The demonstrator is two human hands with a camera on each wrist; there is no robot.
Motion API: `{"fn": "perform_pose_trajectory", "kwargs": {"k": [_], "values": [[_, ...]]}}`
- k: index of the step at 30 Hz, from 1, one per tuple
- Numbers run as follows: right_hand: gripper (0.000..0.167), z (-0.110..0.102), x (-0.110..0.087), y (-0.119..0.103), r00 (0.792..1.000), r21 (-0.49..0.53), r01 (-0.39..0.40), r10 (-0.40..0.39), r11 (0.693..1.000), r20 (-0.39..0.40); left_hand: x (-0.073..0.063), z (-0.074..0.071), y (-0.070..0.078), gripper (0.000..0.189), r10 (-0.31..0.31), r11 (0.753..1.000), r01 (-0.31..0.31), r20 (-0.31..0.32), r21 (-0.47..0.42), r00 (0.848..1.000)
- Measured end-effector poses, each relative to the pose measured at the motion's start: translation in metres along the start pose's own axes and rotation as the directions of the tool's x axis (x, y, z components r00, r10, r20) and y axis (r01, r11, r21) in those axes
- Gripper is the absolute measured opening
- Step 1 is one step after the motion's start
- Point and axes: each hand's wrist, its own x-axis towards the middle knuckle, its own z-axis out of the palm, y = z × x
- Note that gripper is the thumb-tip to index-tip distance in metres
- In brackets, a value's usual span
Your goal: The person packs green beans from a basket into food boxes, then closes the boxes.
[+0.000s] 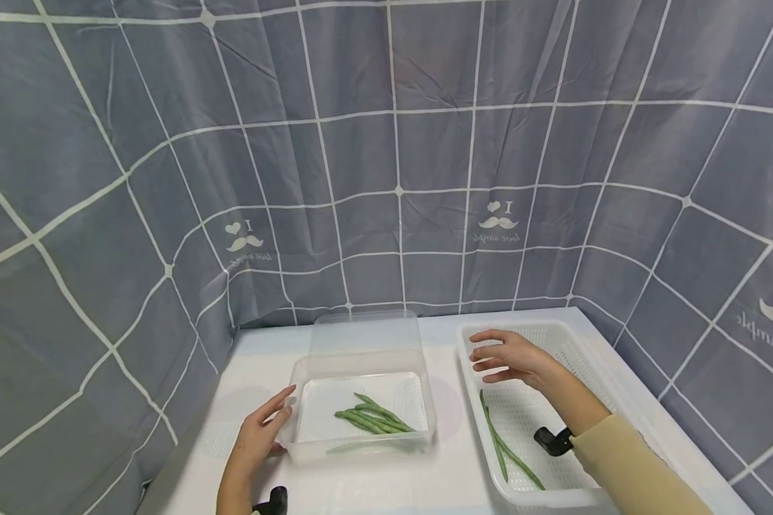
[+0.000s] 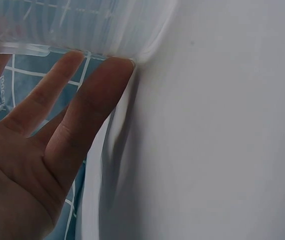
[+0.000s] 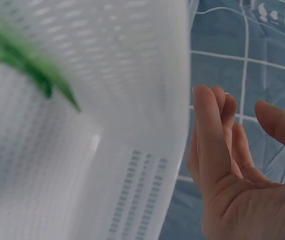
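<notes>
My left hand (image 1: 255, 433) touches the left side of a clear plastic box (image 1: 358, 452) with its fingertips, fingers fairly straight. Several green beans (image 1: 375, 416) lie together in that box. In the left wrist view, the thumb and fingers of the left hand (image 2: 47, 125) meet the box's edge. My right hand (image 1: 510, 357) hovers over a white perforated basket (image 1: 557, 498), fingers spread and nothing held. A few green beans (image 1: 504, 447) lie along the basket's left side. The right wrist view shows the right hand (image 3: 250, 165) with loosely bent fingers, beside the basket wall (image 3: 132, 125).
A clear lid (image 1: 365, 332) stands out behind the box, toward the curtain. Both containers sit on a white table (image 1: 451, 458). A grey checked curtain (image 1: 361, 157) encloses the back and sides. Black wrist mounts (image 1: 554, 440) show at both wrists.
</notes>
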Motion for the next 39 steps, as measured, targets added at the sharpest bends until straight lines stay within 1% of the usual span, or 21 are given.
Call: {"fn": "perform_pose_trajectory", "kwargs": {"k": [6,11,16,21,28,31,36,39], "values": [[0.059,-0.02,-0.012,0.024,0.998,-0.056,-0.063,0.063,0.996,-0.014,0.001,-0.001,-0.001,0.048,-0.005,1.0,0.005,0.006,-0.009,1.0],[0.055,-0.027,-0.019,0.043,0.991,-0.113,-0.132,0.131,0.985,-0.014,0.001,-0.001,0.001,0.049,0.004,1.0,-0.004,0.009,-0.002,1.0],[0.05,-0.027,-0.023,0.056,0.983,-0.167,-0.185,0.184,0.968,-0.021,0.001,0.0,0.002,0.048,-0.007,1.0,0.008,0.009,-0.018,1.0],[0.047,-0.026,-0.022,0.065,0.977,-0.2,-0.21,0.214,0.957,-0.002,0.001,-0.001,0.002,0.048,-0.007,1.0,0.008,0.014,-0.026,1.0],[0.043,-0.02,-0.019,0.075,0.963,-0.184,-0.256,0.267,0.949,0.035,0.001,-0.001,0.001,0.048,-0.011,0.999,0.012,0.026,-0.034,1.0],[0.043,-0.017,-0.018,0.078,0.961,-0.181,-0.259,0.271,0.949,0.05,0.001,-0.001,0.001,0.049,-0.013,0.999,0.013,0.021,-0.031,1.0],[0.043,-0.01,-0.014,0.078,0.957,-0.17,-0.263,0.278,0.95,0.077,0.0,-0.001,0.001,0.05,0.007,1.0,-0.007,0.02,-0.015,1.0],[0.043,-0.005,-0.011,0.079,0.957,-0.178,-0.266,0.282,0.947,0.071,0.001,-0.001,0.001,0.051,0.016,1.0,-0.016,0.023,-0.007,1.0]]}}
